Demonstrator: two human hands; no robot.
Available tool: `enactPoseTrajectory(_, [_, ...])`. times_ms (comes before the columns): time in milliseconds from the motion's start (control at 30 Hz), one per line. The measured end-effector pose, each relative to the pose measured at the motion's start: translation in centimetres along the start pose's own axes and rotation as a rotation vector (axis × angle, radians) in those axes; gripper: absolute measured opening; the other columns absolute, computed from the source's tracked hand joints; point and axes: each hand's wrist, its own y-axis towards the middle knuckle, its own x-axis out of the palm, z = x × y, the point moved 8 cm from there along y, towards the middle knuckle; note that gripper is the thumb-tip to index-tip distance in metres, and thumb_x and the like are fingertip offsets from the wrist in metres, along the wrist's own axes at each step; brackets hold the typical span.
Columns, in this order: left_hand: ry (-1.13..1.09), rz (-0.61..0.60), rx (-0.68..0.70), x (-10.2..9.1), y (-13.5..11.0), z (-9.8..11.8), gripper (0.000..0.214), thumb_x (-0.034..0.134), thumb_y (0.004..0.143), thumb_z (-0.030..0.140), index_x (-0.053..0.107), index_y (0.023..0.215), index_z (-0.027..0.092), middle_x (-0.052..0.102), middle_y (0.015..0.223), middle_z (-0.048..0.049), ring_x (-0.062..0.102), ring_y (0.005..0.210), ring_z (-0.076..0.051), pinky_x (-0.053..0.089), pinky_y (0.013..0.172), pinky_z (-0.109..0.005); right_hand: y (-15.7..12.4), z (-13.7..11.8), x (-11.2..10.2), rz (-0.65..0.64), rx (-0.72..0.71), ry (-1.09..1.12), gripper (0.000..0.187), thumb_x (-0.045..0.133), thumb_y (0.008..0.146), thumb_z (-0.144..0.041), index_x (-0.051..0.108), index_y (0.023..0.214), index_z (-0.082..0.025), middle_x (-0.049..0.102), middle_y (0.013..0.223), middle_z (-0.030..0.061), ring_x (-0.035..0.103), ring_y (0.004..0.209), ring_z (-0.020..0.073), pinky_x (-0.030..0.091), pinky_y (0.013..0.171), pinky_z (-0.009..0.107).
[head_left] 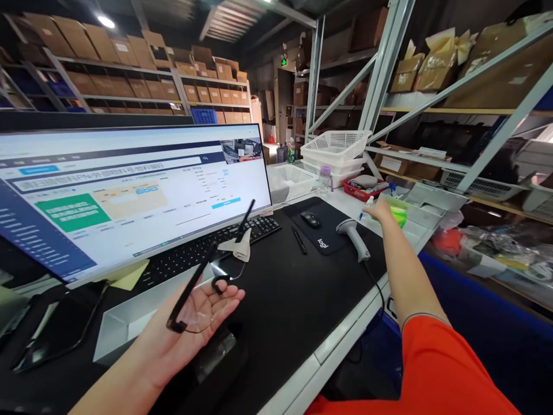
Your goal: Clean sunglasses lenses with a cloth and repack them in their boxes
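My left hand (201, 314) is palm up with curled fingers, holding a pair of eyeglasses (190, 297) with black temples. The lenses are clear and thin-rimmed. A crumpled pale tissue (241, 246) sits by the far part of the glasses; I cannot tell whether it rests on them or on the desk. Off to the right, my right hand (380, 211) is stretched out over the far edge of the desk. Its fingers close around a small white-and-blue item (369, 202), mostly hidden by the hand. Just beyond lies a bright green packet (398, 216).
A monitor (129, 196) and black keyboard (259, 227) stand at left, near an open white box (116, 328). A mouse (310, 219), pen (299, 240) and barcode scanner (354, 239) lie on the desk. White baskets (334, 147) and a red tray (358, 189) are farther back.
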Motion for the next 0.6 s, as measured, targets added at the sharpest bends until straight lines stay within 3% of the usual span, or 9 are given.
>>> enactPoseTrajectory(167, [0.045, -0.019, -0.061, 2.1, 0.2, -2.5, 0.033, 0.051, 0.101, 0.027, 0.067, 0.083, 0.005, 0.072, 0.082, -0.0177, 0.078, 0.079, -0.028, 0.068, 0.068, -0.032, 2.5, 3.8, 4.6, -0.016, 0.088, 0.071, 0.035, 0.068, 0.094, -0.038, 0.063, 0.12, -0.014, 0.063, 0.124, 0.0108, 0.063, 0.111, 0.0249, 0.052, 0.096, 0.047])
enactPoseTrajectory(300, [0.044, -0.046, -0.08, 3.2, 0.0, -3.9, 0.033, 0.054, 0.1, 0.029, 0.069, 0.083, 0.005, 0.072, 0.082, -0.0177, 0.078, 0.082, -0.028, 0.068, 0.071, -0.033, 4.3, 4.5, 6.5, -0.024, 0.083, 0.122, 0.029, 0.067, 0.094, -0.036, 0.064, 0.115, -0.015, 0.065, 0.119, 0.0082, 0.063, 0.108, 0.0233, 0.052, 0.096, 0.046])
enactPoseTrajectory(367, [0.046, -0.047, -0.079, 3.5, 0.3, -4.2, 0.035, 0.054, 0.1, 0.03, 0.069, 0.082, 0.004, 0.072, 0.082, -0.0183, 0.078, 0.083, -0.029, 0.067, 0.071, -0.034, 4.6, 4.2, 6.1, 0.001, 0.046, 0.165, 0.026, 0.068, 0.093, -0.031, 0.064, 0.111, -0.013, 0.066, 0.114, 0.0093, 0.064, 0.105, 0.0234, 0.052, 0.095, 0.045])
enactPoseTrajectory(467, [0.036, -0.063, -0.098, 4.2, 0.7, -4.4, 0.04, 0.051, 0.101, 0.034, 0.068, 0.079, 0.004, 0.072, 0.081, -0.0186, 0.078, 0.082, -0.029, 0.067, 0.07, -0.034, 3.5, 3.0, 3.8, 0.084, -0.051, 0.254, 0.031, 0.065, 0.087, -0.024, 0.059, 0.114, -0.009, 0.066, 0.111, 0.016, 0.063, 0.104, 0.0275, 0.049, 0.096, 0.045])
enactPoseTrajectory(533, [0.029, -0.094, -0.118, 5.0, 0.9, -4.6, 0.045, 0.048, 0.102, 0.035, 0.068, 0.077, 0.005, 0.073, 0.08, -0.0181, 0.078, 0.078, -0.027, 0.067, 0.069, -0.032, 0.9, 2.0, 1.6, 0.148, -0.144, 0.331, 0.046, 0.062, 0.084, -0.024, 0.05, 0.124, -0.009, 0.065, 0.113, 0.0178, 0.063, 0.103, 0.0293, 0.048, 0.095, 0.046])
enactPoseTrajectory(600, [0.035, -0.123, -0.133, 5.9, 1.0, -4.8, 0.049, 0.044, 0.104, 0.036, 0.068, 0.074, 0.005, 0.073, 0.077, -0.0177, 0.077, 0.074, -0.026, 0.066, 0.066, -0.031, -3.9, 0.9, -0.7, 0.182, -0.278, 0.429, 0.063, 0.061, 0.081, -0.025, 0.037, 0.137, -0.013, 0.065, 0.111, 0.0143, 0.066, 0.094, 0.0272, 0.051, 0.09, 0.045])
